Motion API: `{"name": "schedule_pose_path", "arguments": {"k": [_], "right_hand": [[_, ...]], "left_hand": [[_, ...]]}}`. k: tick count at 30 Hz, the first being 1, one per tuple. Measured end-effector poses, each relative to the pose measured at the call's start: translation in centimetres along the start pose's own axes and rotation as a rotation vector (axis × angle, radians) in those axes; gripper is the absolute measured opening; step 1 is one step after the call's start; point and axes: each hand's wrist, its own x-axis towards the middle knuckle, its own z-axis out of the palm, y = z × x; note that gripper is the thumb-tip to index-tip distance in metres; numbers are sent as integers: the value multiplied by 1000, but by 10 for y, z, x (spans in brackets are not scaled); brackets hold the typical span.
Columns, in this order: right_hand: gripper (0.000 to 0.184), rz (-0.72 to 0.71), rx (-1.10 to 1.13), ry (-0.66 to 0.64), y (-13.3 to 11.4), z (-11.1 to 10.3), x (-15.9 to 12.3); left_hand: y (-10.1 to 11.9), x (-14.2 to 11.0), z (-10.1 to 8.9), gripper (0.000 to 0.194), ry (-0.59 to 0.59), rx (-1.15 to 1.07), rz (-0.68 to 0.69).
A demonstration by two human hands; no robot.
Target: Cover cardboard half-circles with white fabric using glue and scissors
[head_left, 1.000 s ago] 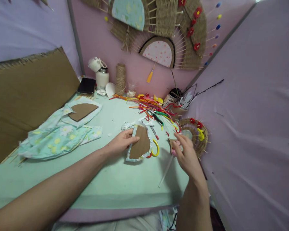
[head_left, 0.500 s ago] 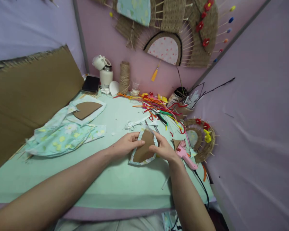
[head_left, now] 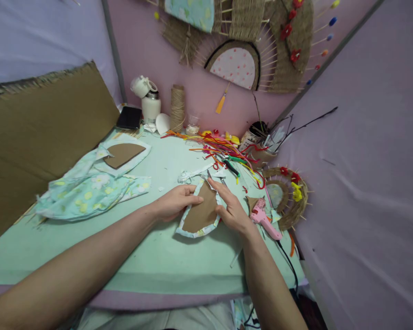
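Note:
Between my two hands is a curved, wedge-shaped cardboard piece point(head_left: 201, 213), its rim wrapped in pale floral fabric. My left hand point(head_left: 177, 201) grips its left edge, thumb on the bare cardboard and fingers beneath. At the other edge my right hand point(head_left: 232, 208) holds it with the thumb bent against the side, index finger stretched to the upper tip. Right of my right hand lies a pink glue gun point(head_left: 265, 221). Farther left, a second cardboard shape point(head_left: 125, 155) rests on white-backed fabric beside crumpled floral fabric point(head_left: 96, 197).
Pipe cleaners point(head_left: 216, 144) and green-handled pliers point(head_left: 231, 167) lie at the back. Behind them stand a twine spool point(head_left: 177, 107) and a white bottle point(head_left: 151, 107). A large cardboard sheet point(head_left: 48, 146) leans at left. A twine-woven ring point(head_left: 291, 215) is at right, near the glue gun's cord point(head_left: 289, 263).
The fabric-edged cardboard piece has tilted, its lower end swinging left. My right index finger has stretched up toward its upper tip; my left hand has shifted slightly left.

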Motion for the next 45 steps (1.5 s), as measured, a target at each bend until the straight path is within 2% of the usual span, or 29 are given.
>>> {"name": "schedule_pose_path", "arguments": {"k": [4,10,13,16,20,22,24,26,28,31,33,39,42,45], "right_hand": [[73,-55,-85,-37,-5,-3,-1],[73,-45,-119,-57,-11,-3,-2],[72,-3,78,91,-6,-2,-1],[72,141,403,203,1,3,-1],[76,408,728,67,4,14,-2],[77,487,856,-2,3,19,-2],[74,517,938,5,1,22,-1],[67,555,976,91,0,23,2],[59,645,1004,149,0,22,6],[45,781,1024,121,-1,22,8],[41,803,1019,105,-2,22,8],[39,775,919,72,-3,19,5],[37,725,809,78,-3,18,5],[31,635,664,138,-6,18,7]], "left_hand": [[3,-1,-4,26,19,41,-46],[8,-1,-6,23,86,70,-55],[9,-1,-7,23,83,132,-63],[8,-3,-6,20,51,253,-72],[6,-5,-2,21,-92,330,-77],[4,-5,-1,23,-142,351,-78],[3,-5,0,23,-145,398,-71],[2,-4,-1,22,-141,471,-64],[1,-4,-1,21,-145,539,-50],[-1,-3,-2,19,-155,616,-24],[-2,-2,-2,19,-168,648,-18],[-1,-3,-1,18,-211,658,-48],[0,-3,-2,17,-185,703,-37],[0,-2,-3,16,-131,763,-39]]}}
